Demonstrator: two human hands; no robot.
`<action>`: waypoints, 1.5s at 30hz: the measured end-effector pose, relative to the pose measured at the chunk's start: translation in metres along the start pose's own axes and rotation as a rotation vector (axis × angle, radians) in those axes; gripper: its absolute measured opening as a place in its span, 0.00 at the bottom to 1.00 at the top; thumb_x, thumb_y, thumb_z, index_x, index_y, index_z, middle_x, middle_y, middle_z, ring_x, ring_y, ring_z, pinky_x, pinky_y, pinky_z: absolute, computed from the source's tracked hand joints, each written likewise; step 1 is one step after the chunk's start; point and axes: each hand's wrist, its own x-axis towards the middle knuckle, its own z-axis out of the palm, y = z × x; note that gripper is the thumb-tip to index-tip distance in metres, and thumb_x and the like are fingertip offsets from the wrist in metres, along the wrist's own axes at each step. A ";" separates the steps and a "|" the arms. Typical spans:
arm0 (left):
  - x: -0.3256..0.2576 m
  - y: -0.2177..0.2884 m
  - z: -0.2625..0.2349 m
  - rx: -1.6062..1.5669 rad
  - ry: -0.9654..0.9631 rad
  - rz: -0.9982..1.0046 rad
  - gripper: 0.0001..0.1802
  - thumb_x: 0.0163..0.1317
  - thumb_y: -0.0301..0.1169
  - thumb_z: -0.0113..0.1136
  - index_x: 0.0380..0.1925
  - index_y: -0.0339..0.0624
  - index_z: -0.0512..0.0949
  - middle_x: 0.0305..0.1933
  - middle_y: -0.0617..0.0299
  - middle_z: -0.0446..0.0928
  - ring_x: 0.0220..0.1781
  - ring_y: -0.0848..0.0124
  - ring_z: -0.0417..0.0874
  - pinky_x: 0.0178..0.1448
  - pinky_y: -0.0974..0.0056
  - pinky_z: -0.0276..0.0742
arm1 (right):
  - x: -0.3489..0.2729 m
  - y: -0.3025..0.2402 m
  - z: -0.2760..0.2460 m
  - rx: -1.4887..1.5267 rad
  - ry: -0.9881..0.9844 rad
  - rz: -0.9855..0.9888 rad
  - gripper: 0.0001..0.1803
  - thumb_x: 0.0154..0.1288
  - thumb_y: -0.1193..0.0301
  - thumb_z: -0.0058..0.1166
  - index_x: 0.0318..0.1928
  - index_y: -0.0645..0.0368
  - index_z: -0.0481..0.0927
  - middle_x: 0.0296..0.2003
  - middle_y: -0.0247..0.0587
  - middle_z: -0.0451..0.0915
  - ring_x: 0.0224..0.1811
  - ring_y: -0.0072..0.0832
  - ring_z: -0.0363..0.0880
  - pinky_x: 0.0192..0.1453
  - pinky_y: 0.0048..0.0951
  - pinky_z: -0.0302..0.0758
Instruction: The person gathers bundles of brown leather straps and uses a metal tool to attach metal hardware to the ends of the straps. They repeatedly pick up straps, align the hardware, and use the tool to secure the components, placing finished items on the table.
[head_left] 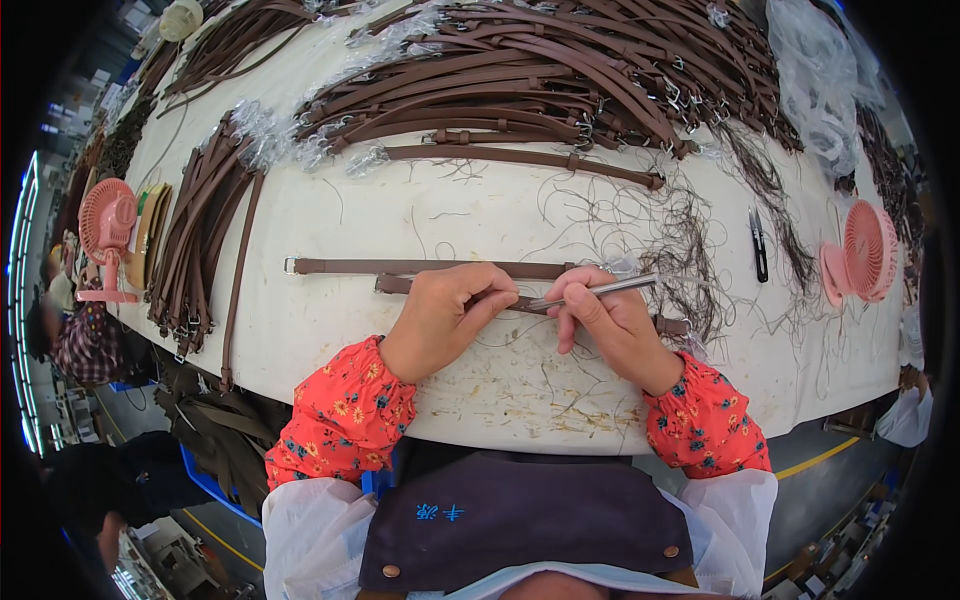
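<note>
A slim silver metal tool (628,286), shaped like a pen, is gripped between the thumb and fingers of my right hand (610,318). Its thin tip points left, toward the fingertips of my left hand (448,308). Those fingers are pinched closed; what lies between them is too small to make out. Under both hands runs a brown strap (396,285), partly covered by them, its right end showing past my right wrist. Just beyond it lies a second brown strap (345,267) with a metal buckle at its left end.
Piles of brown buckled straps (480,85) cover the table's far side, and another bundle (200,230) lies at the left. Loose dark threads (700,250) are strewn to the right, near small black-handled snips (760,250). Pink fans (105,225) (868,250) stand at both sides.
</note>
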 end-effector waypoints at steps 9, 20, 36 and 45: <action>-0.002 -0.007 0.002 -0.116 0.051 -0.085 0.03 0.69 0.22 0.61 0.39 0.33 0.81 0.33 0.59 0.83 0.31 0.75 0.83 0.37 0.69 0.79 | 0.000 0.001 -0.001 0.017 0.017 -0.008 0.18 0.83 0.60 0.41 0.48 0.63 0.77 0.24 0.31 0.77 0.26 0.18 0.78 0.44 0.25 0.77; 0.014 0.001 -0.057 0.712 0.564 0.283 0.12 0.64 0.23 0.63 0.47 0.44 0.84 0.52 0.59 0.83 0.56 0.60 0.79 0.64 0.57 0.69 | -0.005 -0.001 -0.007 0.139 0.071 -0.065 0.19 0.84 0.58 0.36 0.50 0.61 0.73 0.22 0.35 0.76 0.27 0.22 0.80 0.57 0.38 0.80; 0.025 -0.013 0.031 0.580 0.041 0.447 0.13 0.57 0.26 0.68 0.44 0.47 0.80 0.41 0.63 0.76 0.47 0.60 0.77 0.53 0.57 0.72 | 0.002 -0.012 -0.032 -0.965 0.132 -0.526 0.11 0.61 0.77 0.63 0.43 0.55 0.78 0.34 0.40 0.80 0.39 0.42 0.78 0.53 0.42 0.73; 0.019 -0.004 -0.033 0.513 0.084 0.232 0.09 0.63 0.30 0.67 0.42 0.42 0.82 0.36 0.60 0.83 0.34 0.61 0.83 0.49 0.59 0.76 | -0.021 -0.060 -0.066 -0.937 0.258 -0.395 0.08 0.60 0.80 0.61 0.39 0.56 0.80 0.32 0.39 0.82 0.36 0.40 0.80 0.44 0.36 0.75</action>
